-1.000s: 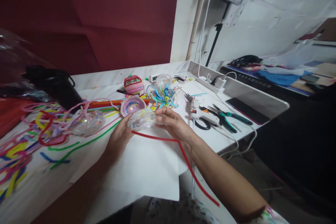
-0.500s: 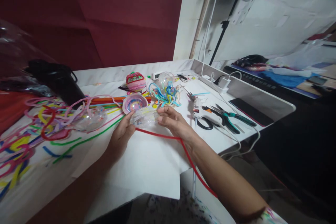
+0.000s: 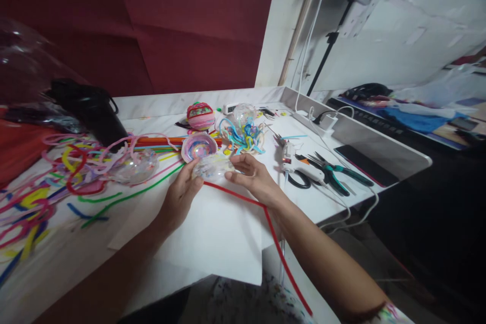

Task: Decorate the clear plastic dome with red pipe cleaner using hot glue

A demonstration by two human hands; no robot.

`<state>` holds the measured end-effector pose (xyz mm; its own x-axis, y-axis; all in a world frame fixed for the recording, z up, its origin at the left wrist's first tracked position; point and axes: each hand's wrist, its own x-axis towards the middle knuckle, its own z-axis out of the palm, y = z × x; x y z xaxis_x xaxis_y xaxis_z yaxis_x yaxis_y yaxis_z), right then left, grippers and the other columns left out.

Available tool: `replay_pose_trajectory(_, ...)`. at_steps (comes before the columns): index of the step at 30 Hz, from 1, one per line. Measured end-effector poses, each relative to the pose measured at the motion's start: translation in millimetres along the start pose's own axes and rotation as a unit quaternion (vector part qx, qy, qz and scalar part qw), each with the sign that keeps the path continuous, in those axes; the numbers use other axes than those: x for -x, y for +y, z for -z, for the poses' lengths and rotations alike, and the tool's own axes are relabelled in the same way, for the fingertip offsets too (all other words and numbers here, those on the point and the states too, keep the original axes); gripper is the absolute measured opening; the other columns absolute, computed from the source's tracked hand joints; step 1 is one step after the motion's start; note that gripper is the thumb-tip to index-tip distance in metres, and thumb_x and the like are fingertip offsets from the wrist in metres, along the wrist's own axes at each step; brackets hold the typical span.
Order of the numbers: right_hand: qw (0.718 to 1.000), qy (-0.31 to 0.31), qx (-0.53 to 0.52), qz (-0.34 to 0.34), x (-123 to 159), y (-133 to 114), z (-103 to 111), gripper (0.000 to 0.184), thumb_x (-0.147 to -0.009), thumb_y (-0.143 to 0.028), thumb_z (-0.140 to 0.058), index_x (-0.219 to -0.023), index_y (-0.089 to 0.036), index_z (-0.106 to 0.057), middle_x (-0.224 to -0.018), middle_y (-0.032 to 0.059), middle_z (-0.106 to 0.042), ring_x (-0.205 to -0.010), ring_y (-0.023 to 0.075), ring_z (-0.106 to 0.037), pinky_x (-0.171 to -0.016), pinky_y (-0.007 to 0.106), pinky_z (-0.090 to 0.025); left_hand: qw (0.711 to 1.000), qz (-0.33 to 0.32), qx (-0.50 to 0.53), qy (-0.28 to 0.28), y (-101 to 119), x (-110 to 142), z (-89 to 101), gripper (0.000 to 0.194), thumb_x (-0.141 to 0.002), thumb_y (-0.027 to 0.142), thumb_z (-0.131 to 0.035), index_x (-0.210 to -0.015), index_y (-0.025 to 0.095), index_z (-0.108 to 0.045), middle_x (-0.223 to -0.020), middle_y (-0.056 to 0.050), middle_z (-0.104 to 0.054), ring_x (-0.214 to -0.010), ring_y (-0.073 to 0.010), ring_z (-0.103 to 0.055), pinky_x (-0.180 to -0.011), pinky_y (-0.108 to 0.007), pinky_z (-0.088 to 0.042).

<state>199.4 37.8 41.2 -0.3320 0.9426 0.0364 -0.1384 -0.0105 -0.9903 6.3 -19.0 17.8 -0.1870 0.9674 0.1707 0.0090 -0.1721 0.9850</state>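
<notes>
Between my two hands is a clear plastic dome [image 3: 213, 167], held above the white paper. My left hand [image 3: 180, 200] grips its left edge, with the thumb on the near side. The fingers and thumb of my right hand [image 3: 252, 178] close on the right edge. From the dome's near rim a red pipe cleaner [image 3: 237, 195] runs right, passes by my right wrist and hangs below the table edge. Whether it is fixed to the rim I cannot tell. Just behind the dome sits a bowl-shaped half [image 3: 187, 149] lined with pink and purple coils.
Loose pipe cleaners [image 3: 32, 217] and another clear dome [image 3: 134, 169] lie left, near a black object [image 3: 89, 114]. Behind are a pink-and-red ball [image 3: 200, 117] and a blue tangle [image 3: 243, 136]. At right: a glue gun [image 3: 306, 169], pliers [image 3: 336, 177], scissors [image 3: 299, 182] and a phone [image 3: 366, 166].
The whole view has shifted, so things stand farther right. Both hands keep hold of the dome, which has turned slightly. The red pipe cleaner slants down more steeply now.
</notes>
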Motion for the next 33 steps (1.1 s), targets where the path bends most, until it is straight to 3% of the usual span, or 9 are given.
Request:
replay_pose_trajectory(6,0.999,-0.007,0.031,0.006,1,0,2,0.044,-0.061,-0.043,-0.087,-0.094,-0.023,-0.066,-0.115,0.0074,-0.068,-0.120,0.0290,-0.059,-0.104,0.043,-0.042,1.000,-0.016,-0.024,-0.008,-6,-1,1.9,0.076,-0.081,0.060,-0.070,-0.140,0.015,-0.051,-0.148,-0.017,-0.056,-0.140,-0.0348,-0.047,-0.116,-0.045,-0.036)
replay_pose_trajectory(10,0.987,-0.006,0.148,0.062,11,-2,2,0.048,-0.073,-0.047,-0.079,-0.113,-0.024,-0.064,-0.128,0.0097,-0.064,-0.127,0.0312,-0.056,-0.107,0.048,-0.041,1.000,-0.016,-0.018,0.002,-12,-1,3.1,0.071,-0.084,0.058,-0.067,-0.139,0.015,-0.052,-0.148,-0.018,-0.056,-0.141,-0.0343,-0.046,-0.117,-0.046,-0.035)
replay_pose_trajectory(13,0.937,-0.001,0.284,0.205,22,-1,1,0.047,-0.079,-0.046,-0.078,-0.117,-0.024,-0.062,-0.131,0.0130,-0.061,-0.125,0.0319,-0.056,-0.104,0.048,-0.044,0.999,-0.020,-0.024,0.011,-16,-1,4.2,0.066,-0.087,0.055,-0.066,-0.139,0.017,-0.052,-0.149,-0.017,-0.055,-0.142,-0.0332,-0.046,-0.117,-0.045,-0.035)
replay_pose_trajectory(16,0.845,-0.002,0.412,0.340,32,1,0,0.034,-0.088,-0.040,-0.072,-0.114,-0.020,-0.063,-0.122,0.0162,-0.063,-0.113,0.0321,-0.060,-0.093,0.047,-0.048,0.998,-0.030,-0.044,0.015,-18,-1,4.8,0.064,-0.088,0.055,-0.063,-0.138,0.018,-0.052,-0.149,-0.017,-0.055,-0.143,-0.0328,-0.045,-0.117,-0.045,-0.036)
replay_pose_trajectory(18,0.788,0.002,0.475,0.391,34,4,-1,0.028,-0.092,-0.034,-0.067,-0.114,-0.017,-0.062,-0.113,0.0160,-0.064,-0.103,0.0314,-0.061,-0.085,0.047,-0.049,0.998,-0.028,-0.048,0.013,-18,-1,4.5,0.065,-0.088,0.057,-0.062,-0.138,0.017,-0.051,-0.149,-0.018,-0.055,-0.142,-0.0333,-0.046,-0.116,-0.046,-0.037)
replay_pose_trajectory(20,0.751,0.010,0.510,0.419,33,6,-2,0.023,-0.094,-0.029,-0.065,-0.113,-0.016,-0.060,-0.110,0.0156,-0.065,-0.100,0.0308,-0.061,-0.083,0.046,-0.050,0.998,-0.019,-0.052,0.012,-17,-1,4.0,0.067,-0.088,0.058,-0.061,-0.138,0.015,-0.050,-0.148,-0.019,-0.055,-0.141,-0.0338,-0.047,-0.116,-0.047,-0.037)
replay_pose_trajectory(23,0.728,0.016,0.530,0.434,28,7,-1,0.027,-0.093,-0.021,-0.063,-0.119,-0.015,-0.057,-0.115,0.0167,-0.064,-0.105,0.0311,-0.059,-0.085,0.046,-0.051,0.998,-0.002,-0.061,0.014,-15,0,3.1,0.072,-0.087,0.060,-0.060,-0.140,0.014,-0.048,-0.148,-0.020,-0.055,-0.139,-0.0342,-0.049,-0.115,-0.048,-0.039)
replay_pose_trajectory(28,0.718,-0.004,0.557,0.417,18,6,4,0.041,-0.090,-0.012,-0.060,-0.129,-0.012,-0.050,-0.125,0.0206,-0.061,-0.110,0.0329,-0.060,-0.085,0.047,-0.056,0.999,0.002,-0.052,0.002,-14,1,2.3,0.073,-0.087,0.062,-0.058,-0.141,0.014,-0.047,-0.149,-0.019,-0.055,-0.137,-0.0324,-0.052,-0.113,-0.046,-0.043)
replay_pose_trajectory(33,0.676,-0.030,0.622,0.395,10,4,8,0.042,-0.084,-0.003,-0.057,-0.125,-0.010,-0.056,-0.118,0.0180,-0.068,-0.092,0.0305,-0.068,-0.073,0.043,-0.060,0.998,0.009,-0.054,-0.007,-20,-1,3.2,0.070,-0.088,0.061,-0.056,-0.141,0.015,-0.047,-0.151,-0.018,-0.053,-0.139,-0.0315,-0.050,-0.113,-0.046,-0.042)
